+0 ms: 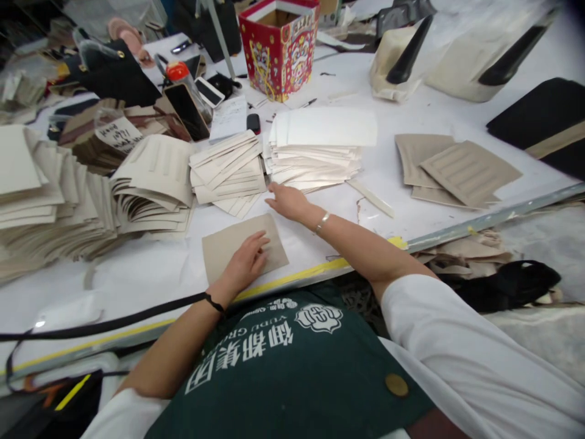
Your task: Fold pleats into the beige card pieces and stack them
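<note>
A flat beige panel (223,247) lies on the white table close to me. My left hand (247,261) rests on its right part, fingers loosely bent and slightly apart, gripping nothing. Farther forward, my right hand (289,202) reaches between two stacks with its fingers bent but apart; I see nothing held in it. Its fingertips are at the right edge of a stack of small cream pieces (226,171), and whether they touch it I cannot tell. Right behind that hand stands a pile of white sheets (320,137).
Taller stacks of cream panels (153,164) stand at left. Several ribbed taupe panels (470,171) and a pale flat strip (371,198) lie at right. Farther back are a red patterned box (280,55), a phone (186,111) and wrapped items with black handles (409,52). Yellow tape marks the table's front edge.
</note>
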`<state>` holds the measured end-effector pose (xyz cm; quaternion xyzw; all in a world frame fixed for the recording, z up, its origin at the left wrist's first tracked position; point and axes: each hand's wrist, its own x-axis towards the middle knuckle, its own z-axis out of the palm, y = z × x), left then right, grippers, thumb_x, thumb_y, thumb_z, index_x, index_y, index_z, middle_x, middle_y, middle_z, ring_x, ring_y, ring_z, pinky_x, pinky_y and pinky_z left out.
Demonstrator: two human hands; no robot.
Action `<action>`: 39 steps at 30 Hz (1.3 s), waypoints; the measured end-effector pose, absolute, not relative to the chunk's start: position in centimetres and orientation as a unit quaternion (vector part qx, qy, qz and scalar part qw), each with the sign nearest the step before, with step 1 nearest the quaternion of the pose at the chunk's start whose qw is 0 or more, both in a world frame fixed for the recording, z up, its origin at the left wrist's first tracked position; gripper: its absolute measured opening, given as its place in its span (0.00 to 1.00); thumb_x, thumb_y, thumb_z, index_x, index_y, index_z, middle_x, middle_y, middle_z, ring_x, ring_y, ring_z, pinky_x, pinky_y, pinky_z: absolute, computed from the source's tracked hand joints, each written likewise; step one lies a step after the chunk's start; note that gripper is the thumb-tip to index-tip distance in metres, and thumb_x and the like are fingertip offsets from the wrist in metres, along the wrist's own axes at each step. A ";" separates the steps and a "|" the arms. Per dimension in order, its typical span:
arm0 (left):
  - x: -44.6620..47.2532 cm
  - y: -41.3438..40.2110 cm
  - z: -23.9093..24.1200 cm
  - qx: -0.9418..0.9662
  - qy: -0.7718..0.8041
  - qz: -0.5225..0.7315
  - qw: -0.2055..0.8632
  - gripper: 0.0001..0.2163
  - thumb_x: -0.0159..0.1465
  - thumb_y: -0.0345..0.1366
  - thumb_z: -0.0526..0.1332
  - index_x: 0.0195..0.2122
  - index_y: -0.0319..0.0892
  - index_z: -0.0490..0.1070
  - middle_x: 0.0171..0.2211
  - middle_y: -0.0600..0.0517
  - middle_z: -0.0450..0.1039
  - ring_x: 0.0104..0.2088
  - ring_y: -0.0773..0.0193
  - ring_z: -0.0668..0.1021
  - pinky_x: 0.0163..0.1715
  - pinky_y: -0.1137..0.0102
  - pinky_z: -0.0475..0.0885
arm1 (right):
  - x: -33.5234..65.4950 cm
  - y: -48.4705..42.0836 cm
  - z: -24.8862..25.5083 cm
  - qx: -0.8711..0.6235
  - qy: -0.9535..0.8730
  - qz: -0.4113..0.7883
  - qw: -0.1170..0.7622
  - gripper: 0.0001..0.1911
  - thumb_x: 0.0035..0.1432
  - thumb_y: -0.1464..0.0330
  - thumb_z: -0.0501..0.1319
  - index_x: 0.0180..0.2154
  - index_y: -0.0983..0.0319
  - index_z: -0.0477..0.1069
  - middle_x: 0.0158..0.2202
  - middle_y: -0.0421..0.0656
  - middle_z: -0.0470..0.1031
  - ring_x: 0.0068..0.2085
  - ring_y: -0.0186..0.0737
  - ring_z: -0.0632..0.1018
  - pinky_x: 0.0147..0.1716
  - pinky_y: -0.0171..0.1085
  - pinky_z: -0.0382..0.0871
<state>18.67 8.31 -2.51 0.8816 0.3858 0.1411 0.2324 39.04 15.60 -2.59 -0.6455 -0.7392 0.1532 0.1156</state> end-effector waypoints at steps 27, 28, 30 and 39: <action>4.6 0.9 -5.7 0.902 0.412 0.131 0.013 0.16 0.61 0.45 0.55 0.45 0.42 0.69 0.43 0.44 0.71 0.44 0.55 0.72 0.49 0.57 0.65 | 32.2 -1.8 -5.7 -0.536 -0.831 0.070 0.133 0.15 0.55 0.75 0.52 0.44 0.63 0.71 0.40 0.49 0.71 0.42 0.44 0.67 0.43 0.42 0.60; 4.6 1.3 -5.5 0.899 0.414 0.139 0.012 0.14 0.62 0.44 0.54 0.42 0.42 0.70 0.41 0.45 0.72 0.43 0.56 0.72 0.48 0.58 0.65 | 31.5 -1.6 -5.4 -0.533 -0.832 0.076 0.130 0.14 0.55 0.75 0.53 0.42 0.63 0.71 0.38 0.49 0.71 0.41 0.44 0.67 0.42 0.42 0.60; 5.7 2.2 -5.3 0.896 0.413 0.165 0.016 0.12 0.64 0.40 0.52 0.39 0.42 0.72 0.40 0.46 0.72 0.42 0.58 0.72 0.46 0.60 0.66 | 30.1 -0.9 -5.0 -0.540 -0.824 0.090 0.146 0.13 0.56 0.74 0.53 0.41 0.62 0.72 0.37 0.48 0.71 0.40 0.43 0.68 0.41 0.41 0.61; 10.5 5.0 -6.4 0.891 0.408 0.158 0.120 0.08 0.63 0.39 0.53 0.35 0.42 0.69 0.35 0.49 0.69 0.38 0.61 0.70 0.41 0.66 0.66 | 29.4 0.6 -6.0 -0.538 -0.808 0.132 0.199 0.09 0.58 0.69 0.55 0.41 0.61 0.71 0.38 0.45 0.71 0.41 0.39 0.68 0.43 0.39 0.61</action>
